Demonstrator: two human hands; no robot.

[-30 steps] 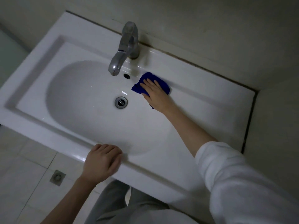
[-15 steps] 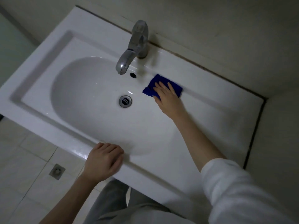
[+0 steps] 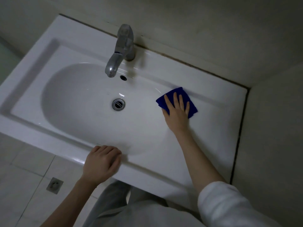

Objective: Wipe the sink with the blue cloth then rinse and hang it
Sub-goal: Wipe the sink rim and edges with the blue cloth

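Sink [image 3: 68, 51], white, set against the wall, with metal tap [image 3: 122, 48] at the back and drain [image 3: 118, 104] in the basin. Blue cloth [image 3: 191, 104] lies flat on the basin's right slope, well right of the drain. Right hand [image 3: 177, 113] presses on it, palm down, fingers spread. Left hand [image 3: 101, 163] rests on the near rim, fingers curled, holding nothing. Floor drain [image 3: 54, 185] set in the tiles below.
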